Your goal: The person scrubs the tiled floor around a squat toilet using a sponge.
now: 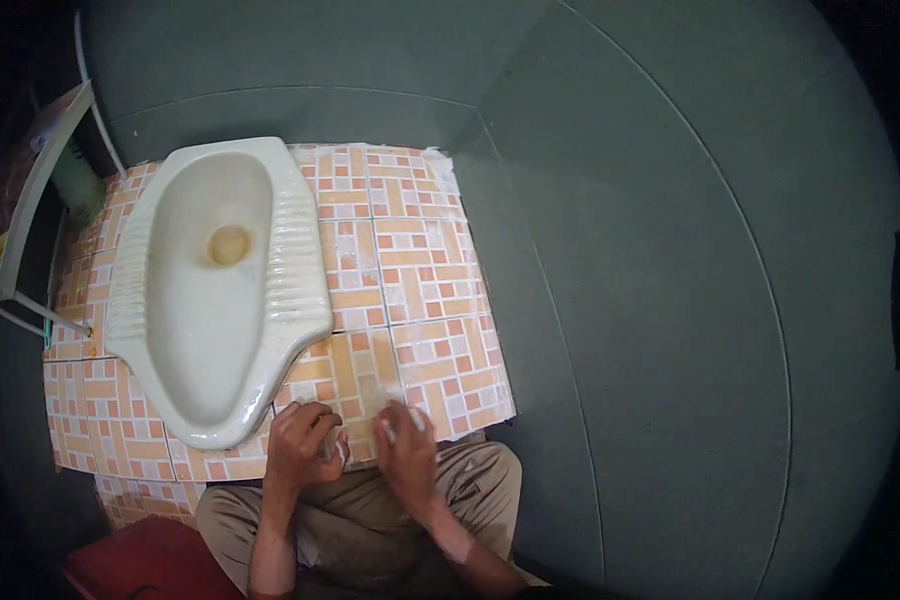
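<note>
My left hand [303, 442] is closed near the front edge of the tiled platform, its fingers curled round a small whitish piece that I cannot make out. To its right, my right hand [408, 455] is also curled, with a bit of white showing at the fingers and some blur. The two hands are apart, above my lap. Just beyond them lie patterned floor tiles [358, 375] in orange, peach and white, with a pale dusty smear on them. A white squat toilet [295, 270] is set into the tiles to the left of my hands.
Dark green wall panels [650, 250] rise behind and on the right, with white residue at the tiles' far right corner. A light-framed rack [32, 190] holding items stands at the left. Something red [150, 565] sits below the platform, left of my trousered knees [480, 475].
</note>
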`<state>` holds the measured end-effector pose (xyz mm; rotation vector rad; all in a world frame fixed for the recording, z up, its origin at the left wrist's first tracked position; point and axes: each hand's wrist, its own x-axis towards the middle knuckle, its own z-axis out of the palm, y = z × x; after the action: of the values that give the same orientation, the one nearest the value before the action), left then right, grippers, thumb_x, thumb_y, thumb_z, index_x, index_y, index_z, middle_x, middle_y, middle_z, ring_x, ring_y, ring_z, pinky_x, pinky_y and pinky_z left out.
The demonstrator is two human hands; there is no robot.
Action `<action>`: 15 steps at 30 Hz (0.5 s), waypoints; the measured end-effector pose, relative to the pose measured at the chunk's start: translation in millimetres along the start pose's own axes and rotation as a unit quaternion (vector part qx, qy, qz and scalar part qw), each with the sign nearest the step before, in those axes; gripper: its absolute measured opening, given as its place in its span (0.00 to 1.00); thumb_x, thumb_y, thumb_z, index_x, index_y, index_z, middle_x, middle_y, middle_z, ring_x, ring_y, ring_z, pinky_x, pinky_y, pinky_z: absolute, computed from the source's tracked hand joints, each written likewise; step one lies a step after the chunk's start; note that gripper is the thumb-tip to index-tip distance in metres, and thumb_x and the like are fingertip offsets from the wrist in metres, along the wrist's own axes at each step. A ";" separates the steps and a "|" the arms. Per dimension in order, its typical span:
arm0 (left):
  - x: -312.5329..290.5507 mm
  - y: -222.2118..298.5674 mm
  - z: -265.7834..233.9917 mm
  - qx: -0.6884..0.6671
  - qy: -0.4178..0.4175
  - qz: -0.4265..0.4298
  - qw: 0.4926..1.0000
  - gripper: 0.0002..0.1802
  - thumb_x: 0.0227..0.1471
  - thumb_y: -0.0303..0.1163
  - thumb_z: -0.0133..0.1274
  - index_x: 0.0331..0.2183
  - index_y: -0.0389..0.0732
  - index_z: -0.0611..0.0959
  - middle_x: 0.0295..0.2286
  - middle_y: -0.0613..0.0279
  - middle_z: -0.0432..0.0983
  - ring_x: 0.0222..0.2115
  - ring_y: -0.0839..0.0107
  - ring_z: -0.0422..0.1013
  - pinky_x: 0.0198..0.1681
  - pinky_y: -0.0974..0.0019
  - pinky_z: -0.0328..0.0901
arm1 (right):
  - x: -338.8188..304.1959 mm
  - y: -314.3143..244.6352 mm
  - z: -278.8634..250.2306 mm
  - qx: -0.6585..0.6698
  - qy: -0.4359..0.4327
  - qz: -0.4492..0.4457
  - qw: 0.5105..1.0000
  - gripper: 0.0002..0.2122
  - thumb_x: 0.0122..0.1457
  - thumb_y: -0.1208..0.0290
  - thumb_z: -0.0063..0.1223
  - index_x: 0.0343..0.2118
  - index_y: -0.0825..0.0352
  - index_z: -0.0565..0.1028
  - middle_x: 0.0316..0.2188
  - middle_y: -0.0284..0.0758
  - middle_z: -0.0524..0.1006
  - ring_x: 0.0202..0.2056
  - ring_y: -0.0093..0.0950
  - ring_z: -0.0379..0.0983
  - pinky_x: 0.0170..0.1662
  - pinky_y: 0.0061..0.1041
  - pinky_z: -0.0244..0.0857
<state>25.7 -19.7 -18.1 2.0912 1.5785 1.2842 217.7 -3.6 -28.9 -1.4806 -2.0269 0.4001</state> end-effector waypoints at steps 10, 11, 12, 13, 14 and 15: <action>-5.3 -0.7 -3.6 0.012 0.017 -0.007 1.000 0.11 0.34 0.25 0.62 0.28 0.39 0.82 0.27 0.57 0.77 0.26 0.58 0.74 0.29 0.58 0.67 | 40.9 68.2 -27.9 -0.143 0.046 -0.012 0.989 0.14 0.65 0.74 0.55 0.52 0.70 0.70 0.41 0.43 0.81 0.40 0.44 0.80 0.56 0.46 0.66; -4.3 -0.6 -4.1 0.011 0.019 -0.004 1.000 0.11 0.34 0.25 0.62 0.28 0.39 0.82 0.27 0.57 0.77 0.26 0.58 0.74 0.30 0.59 0.67 | 48.7 83.7 -34.1 -0.161 0.061 -0.008 0.985 0.14 0.65 0.74 0.55 0.52 0.70 0.70 0.40 0.45 0.82 0.40 0.44 0.81 0.55 0.47 0.67; -4.2 -0.1 -4.6 0.012 0.020 -0.001 1.000 0.11 0.34 0.24 0.62 0.28 0.39 0.82 0.27 0.57 0.77 0.26 0.58 0.74 0.30 0.59 0.67 | 53.2 95.2 -40.1 -0.158 0.068 0.018 0.985 0.15 0.65 0.74 0.55 0.52 0.71 0.70 0.40 0.45 0.82 0.40 0.45 0.81 0.55 0.48 0.67; -4.2 -0.1 -6.4 0.011 0.022 0.000 1.000 0.11 0.34 0.24 0.62 0.28 0.39 0.82 0.27 0.57 0.77 0.26 0.58 0.74 0.30 0.59 0.67 | 61.0 99.9 -45.7 -0.154 0.078 0.043 0.984 0.15 0.65 0.75 0.54 0.52 0.71 0.70 0.40 0.46 0.82 0.40 0.46 0.81 0.54 0.49 0.67; -4.7 0.4 -8.8 0.006 0.033 -0.004 0.999 0.11 0.35 0.24 0.62 0.28 0.39 0.82 0.27 0.57 0.77 0.26 0.57 0.74 0.30 0.58 0.67 | 67.4 104.0 -50.6 -0.157 0.080 0.042 0.983 0.15 0.65 0.75 0.54 0.52 0.71 0.70 0.40 0.46 0.82 0.40 0.46 0.81 0.54 0.49 0.67; -4.5 0.5 -11.4 0.001 0.044 -0.007 0.999 0.11 0.35 0.24 0.61 0.28 0.39 0.82 0.27 0.57 0.77 0.26 0.56 0.74 0.30 0.58 0.67 | 73.0 107.6 -54.8 -0.125 0.083 0.079 0.986 0.14 0.65 0.75 0.54 0.52 0.72 0.70 0.39 0.47 0.82 0.40 0.46 0.81 0.54 0.49 0.67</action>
<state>17.3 -27.4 -13.2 2.0469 1.6263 1.3893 318.2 95.4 -25.5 -1.7714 -1.8858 0.0821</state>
